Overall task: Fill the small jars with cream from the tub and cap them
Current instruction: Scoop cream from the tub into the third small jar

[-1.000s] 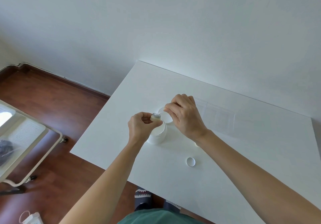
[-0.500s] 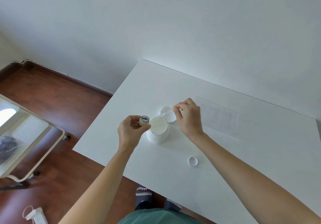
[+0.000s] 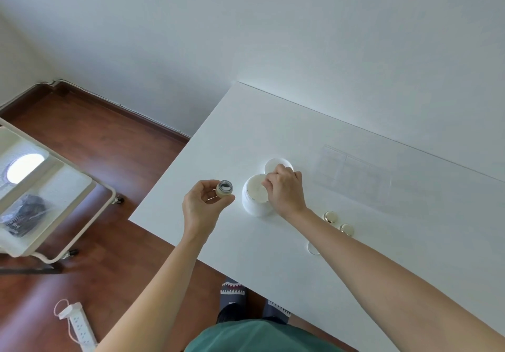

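An open white tub (image 3: 252,205) of cream stands on the white table (image 3: 273,122), its lid (image 3: 273,163) lying just behind it. My left hand (image 3: 203,207) holds a small beige jar (image 3: 224,188) in its fingertips, left of the tub, the open mouth tilted toward me. My right hand (image 3: 285,190) reaches over the tub with its fingers pinched together at the cream's surface; whatever it holds is hidden. Two gold-capped jars (image 3: 330,217) (image 3: 346,229) stand right of my right wrist. A small white cap (image 3: 313,248) peeks out beside my right forearm.
A clear plastic tray (image 3: 352,171) lies at the table's back right. A cream-coloured cart (image 3: 54,187) stands on the wooden floor to the left. A power strip (image 3: 80,327) lies on the floor. The wall runs close behind the table.
My left hand has drawn the small jar away from the tub to the left. My right hand has moved from the lid down onto the cream in the tub.
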Tool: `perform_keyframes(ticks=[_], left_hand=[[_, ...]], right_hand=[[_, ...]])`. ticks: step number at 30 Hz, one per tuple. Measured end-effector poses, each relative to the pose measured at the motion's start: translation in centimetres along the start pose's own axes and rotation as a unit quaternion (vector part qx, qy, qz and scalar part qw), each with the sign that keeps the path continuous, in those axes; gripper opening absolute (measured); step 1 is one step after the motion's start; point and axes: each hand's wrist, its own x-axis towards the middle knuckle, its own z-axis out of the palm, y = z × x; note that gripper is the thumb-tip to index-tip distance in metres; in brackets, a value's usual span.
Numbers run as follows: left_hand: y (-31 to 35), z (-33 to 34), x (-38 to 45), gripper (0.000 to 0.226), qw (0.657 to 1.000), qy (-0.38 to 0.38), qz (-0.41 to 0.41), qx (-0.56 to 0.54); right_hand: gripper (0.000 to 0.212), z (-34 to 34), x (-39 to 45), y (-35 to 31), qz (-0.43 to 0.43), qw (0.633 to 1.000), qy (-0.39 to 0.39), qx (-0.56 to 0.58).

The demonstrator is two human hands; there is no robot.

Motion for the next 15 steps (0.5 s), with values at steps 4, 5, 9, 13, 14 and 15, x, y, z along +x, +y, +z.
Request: perform_keyframes(ticks=[4,5,9,13,14,15], left_hand=[[0.0,0.0,-0.1,0.035,1.0,-0.008,-0.002,-0.001],[0.1,0.0,-0.1,0.035,1.0,-0.01,-0.001,0.0],[0.2,0.2,-0.2,0.035,1.0,-0.017,0.001,0.0],[0.5,0.3,-0.4,0.034,1.0,-0.028,0.003,0.01],[0.6,0.4,-0.4,0.034,0.999,-0.03,0.005,0.015],[0.7,0.5,-0.4,0.034,0.999,-0.032,0.008,0.02]], right_hand=[[0.027,-0.4,0.3,0.2,0.07,0.997,-0.014,0.042],[0.027,-0.6,0.4,0.3,0.088,0.994,-0.016,0.055],[0.026,-1.3,0.5,1.0,0.163,0.979,-0.021,0.118],[0.027,-2.0,0.3,1.9,0.231,0.954,-0.018,0.189],[0.027,-2.2,0.2,2.1,0.242,0.949,-0.014,0.204],[0.027,-2.5,0.1,2.2,0.249,0.944,-0.011,0.216]])
